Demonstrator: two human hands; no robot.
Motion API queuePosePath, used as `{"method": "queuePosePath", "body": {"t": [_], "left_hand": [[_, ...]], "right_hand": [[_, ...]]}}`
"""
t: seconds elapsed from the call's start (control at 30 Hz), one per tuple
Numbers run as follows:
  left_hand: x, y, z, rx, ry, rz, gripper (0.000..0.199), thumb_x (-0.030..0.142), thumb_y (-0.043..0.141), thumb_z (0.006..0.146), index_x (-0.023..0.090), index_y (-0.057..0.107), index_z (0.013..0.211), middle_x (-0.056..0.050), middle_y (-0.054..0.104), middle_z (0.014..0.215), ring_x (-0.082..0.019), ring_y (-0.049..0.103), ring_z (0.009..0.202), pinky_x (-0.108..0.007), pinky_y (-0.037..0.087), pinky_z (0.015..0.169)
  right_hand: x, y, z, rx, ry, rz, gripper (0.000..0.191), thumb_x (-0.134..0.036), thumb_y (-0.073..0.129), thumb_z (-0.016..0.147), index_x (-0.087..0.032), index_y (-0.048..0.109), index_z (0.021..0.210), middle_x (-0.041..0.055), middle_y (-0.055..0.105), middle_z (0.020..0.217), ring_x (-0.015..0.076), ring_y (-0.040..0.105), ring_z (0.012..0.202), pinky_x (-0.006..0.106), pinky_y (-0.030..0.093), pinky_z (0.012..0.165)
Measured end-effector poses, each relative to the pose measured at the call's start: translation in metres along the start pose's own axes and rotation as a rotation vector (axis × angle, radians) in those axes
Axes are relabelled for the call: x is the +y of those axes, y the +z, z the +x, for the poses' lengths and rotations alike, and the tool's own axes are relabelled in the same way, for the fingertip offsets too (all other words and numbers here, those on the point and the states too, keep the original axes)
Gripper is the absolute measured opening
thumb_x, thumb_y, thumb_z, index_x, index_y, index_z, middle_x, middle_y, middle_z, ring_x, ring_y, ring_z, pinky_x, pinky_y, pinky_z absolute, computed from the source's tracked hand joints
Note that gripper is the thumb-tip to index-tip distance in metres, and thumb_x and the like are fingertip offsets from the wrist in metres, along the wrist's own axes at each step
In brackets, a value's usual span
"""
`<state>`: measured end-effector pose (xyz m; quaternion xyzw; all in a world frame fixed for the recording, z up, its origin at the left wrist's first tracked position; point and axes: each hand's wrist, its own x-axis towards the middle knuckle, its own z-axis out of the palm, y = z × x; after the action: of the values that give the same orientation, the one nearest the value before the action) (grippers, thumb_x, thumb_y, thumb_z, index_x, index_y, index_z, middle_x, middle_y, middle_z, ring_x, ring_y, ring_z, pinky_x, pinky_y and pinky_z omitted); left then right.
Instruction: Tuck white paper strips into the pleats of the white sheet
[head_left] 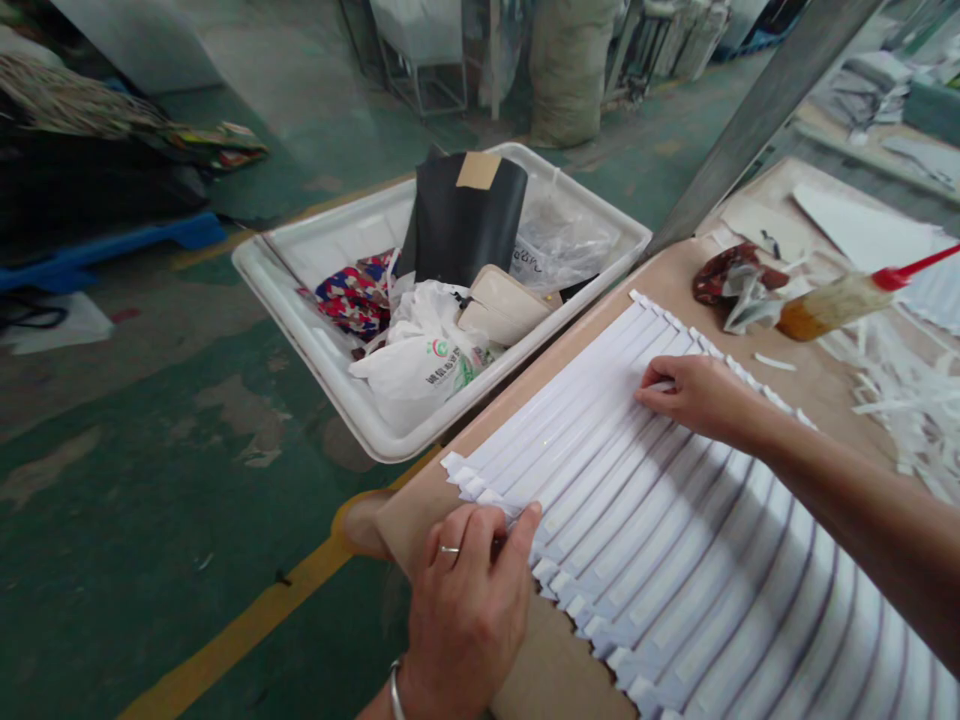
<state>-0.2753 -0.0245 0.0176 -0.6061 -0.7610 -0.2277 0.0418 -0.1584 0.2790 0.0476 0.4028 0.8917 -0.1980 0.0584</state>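
Observation:
Overlapping white strips (600, 480), which look like paper, lie in a long row across the brown-topped table, with small folded tabs along both ends. At the near-left ends of the strips, my left hand (472, 600) is closed, its thumb and fingertips at one strip's tabbed end. A ring and a bracelet are on this hand. Farther along, my right hand (686, 395) rests closed on the strips near their far end, with a pale sliver showing between its fingers. What that sliver is, I cannot make out.
A white plastic tub (300, 345) with bags and a black curved sheet (469, 220) stands beside the table. A red-tipped glue bottle (840, 305) lies at the right, near loose white scraps (915, 400). A metal post (757, 120) rises behind the table.

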Motion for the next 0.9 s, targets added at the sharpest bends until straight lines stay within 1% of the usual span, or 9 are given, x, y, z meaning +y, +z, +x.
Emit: {"method": "queuePosePath", "body": {"t": [0.13,0.23,0.33,0.5,0.6,0.7,0.9], "left_hand": [[0.001,0.0,0.001,0.01,-0.001,-0.013,0.034,0.011,0.046,0.098,0.018,0.066,0.125,-0.008,0.055,0.093,-0.025,0.05,0.095,-0.04,0.04,0.083],[0.0,0.0,0.001,0.017,-0.004,-0.018,0.034,0.01,0.046,0.097,0.017,0.067,0.124,-0.008,0.055,0.094,-0.024,0.051,0.095,-0.04,0.04,0.084],[-0.001,0.0,0.0,0.025,0.002,-0.024,0.035,0.009,0.047,0.096,0.016,0.066,0.125,-0.009,0.055,0.095,-0.025,0.051,0.096,-0.04,0.04,0.084],[-0.003,0.001,-0.001,0.03,0.02,-0.016,0.036,0.009,0.047,0.096,0.018,0.066,0.126,-0.008,0.056,0.096,-0.024,0.051,0.097,-0.039,0.04,0.086],[-0.005,0.002,-0.001,0.043,0.045,-0.015,0.037,0.008,0.047,0.096,0.017,0.066,0.126,-0.008,0.056,0.096,-0.024,0.051,0.097,-0.038,0.04,0.085],[-0.008,0.002,-0.001,0.045,0.067,-0.015,0.038,0.009,0.046,0.095,0.017,0.066,0.126,-0.009,0.055,0.096,-0.023,0.052,0.095,-0.038,0.041,0.084],[-0.014,0.003,-0.004,0.007,0.081,0.003,0.041,0.009,0.051,0.093,0.019,0.064,0.13,-0.008,0.055,0.098,-0.023,0.053,0.097,-0.037,0.043,0.085]], "right_hand": [[0.0,0.004,0.001,0.017,-0.012,-0.013,0.012,-0.031,0.062,0.077,-0.021,0.068,0.072,-0.0003,0.065,0.061,0.015,0.059,0.059,0.025,0.039,0.058],[0.006,0.005,0.003,0.023,-0.042,-0.026,0.014,-0.034,0.063,0.078,-0.022,0.068,0.074,0.0,0.066,0.062,0.0155,0.059,0.06,0.026,0.038,0.057],[0.023,0.001,0.011,0.047,-0.087,-0.061,0.016,-0.037,0.062,0.081,-0.022,0.067,0.078,0.0009,0.068,0.068,0.0166,0.061,0.064,0.026,0.038,0.058],[0.057,-0.017,0.03,0.088,-0.119,-0.071,0.012,-0.032,0.06,0.083,-0.023,0.067,0.084,0.0009,0.071,0.077,0.0165,0.065,0.071,0.026,0.042,0.064],[0.072,-0.023,0.039,0.124,-0.095,-0.06,0.012,-0.033,0.061,0.082,-0.022,0.066,0.083,0.001,0.071,0.077,0.0162,0.065,0.071,0.026,0.042,0.063],[0.081,-0.023,0.045,0.156,-0.049,-0.056,0.016,-0.036,0.06,0.083,-0.021,0.065,0.081,0.0006,0.068,0.072,0.016,0.061,0.067,0.026,0.039,0.06],[0.087,-0.016,0.049,0.218,-0.037,-0.045,0.017,-0.035,0.056,0.085,-0.021,0.065,0.084,0.0024,0.068,0.075,0.0166,0.06,0.067,0.027,0.039,0.062]]}}
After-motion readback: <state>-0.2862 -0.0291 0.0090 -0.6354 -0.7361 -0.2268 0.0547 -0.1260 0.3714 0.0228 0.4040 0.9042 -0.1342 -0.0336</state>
